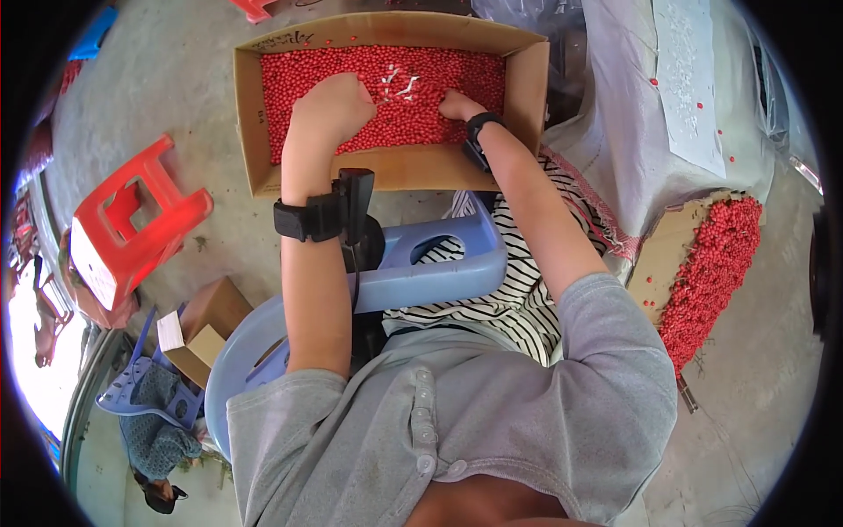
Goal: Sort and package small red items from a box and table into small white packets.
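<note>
1. Your left hand (338, 105) rests knuckles-up in the shallow brown cardboard box (518, 97) of small red round beads (299, 83), fingers curled closed into the beads.
2. Your right hand (458, 105) lies in the same beads; you cannot tell how its fingers stand.
3. A few white slivers (399, 83) lie between both hands.
4. The box sits on the concrete floor (193, 97), near a red plastic stool (132, 220).

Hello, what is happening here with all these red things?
A person leans over a cardboard box full of small red beads. The left hand and the right hand both rest in the beads, near a few small white pieces. A red plastic stool stands on the floor at the left.
</note>
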`<state>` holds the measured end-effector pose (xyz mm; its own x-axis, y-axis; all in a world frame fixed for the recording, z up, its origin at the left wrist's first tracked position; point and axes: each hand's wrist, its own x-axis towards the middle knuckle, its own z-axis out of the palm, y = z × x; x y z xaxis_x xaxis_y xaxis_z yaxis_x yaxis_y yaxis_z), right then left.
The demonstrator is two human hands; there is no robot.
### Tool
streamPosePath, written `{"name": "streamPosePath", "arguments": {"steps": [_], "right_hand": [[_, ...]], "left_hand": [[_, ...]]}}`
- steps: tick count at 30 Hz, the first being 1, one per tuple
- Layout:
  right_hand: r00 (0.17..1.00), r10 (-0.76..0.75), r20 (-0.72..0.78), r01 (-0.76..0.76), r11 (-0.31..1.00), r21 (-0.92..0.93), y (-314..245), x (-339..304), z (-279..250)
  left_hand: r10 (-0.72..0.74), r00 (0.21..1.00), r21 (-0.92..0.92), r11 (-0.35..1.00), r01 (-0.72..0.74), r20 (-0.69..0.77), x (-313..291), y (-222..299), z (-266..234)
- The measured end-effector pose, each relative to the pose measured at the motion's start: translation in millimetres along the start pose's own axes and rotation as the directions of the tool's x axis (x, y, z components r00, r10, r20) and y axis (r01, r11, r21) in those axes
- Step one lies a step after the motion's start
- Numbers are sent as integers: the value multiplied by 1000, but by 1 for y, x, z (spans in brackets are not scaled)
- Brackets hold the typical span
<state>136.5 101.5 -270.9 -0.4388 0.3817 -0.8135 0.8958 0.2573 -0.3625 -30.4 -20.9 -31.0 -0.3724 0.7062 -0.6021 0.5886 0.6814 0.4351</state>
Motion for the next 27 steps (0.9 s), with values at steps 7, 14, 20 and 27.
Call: {"name": "streamPosePath", "arguments": {"steps": [7,14,20,27], "right_hand": [[994,-73,77,14,811,584,37,-11,-14],[993,-100,63,24,693,720,6,-76,-54],[930,-264,-255,355,471,807,-31,-171,-82],[452,-615,-646,718,681,-146,-77,-216,-84]], "left_hand": [[13,1000,46,999,-14,21,7,-4,-1],[-42,995,101,994,33,87,9,-4,-3],[-157,974,250,962,113,161,4,1,-6],[-235,945,57,972,228,227,5,-2,-5]]}}
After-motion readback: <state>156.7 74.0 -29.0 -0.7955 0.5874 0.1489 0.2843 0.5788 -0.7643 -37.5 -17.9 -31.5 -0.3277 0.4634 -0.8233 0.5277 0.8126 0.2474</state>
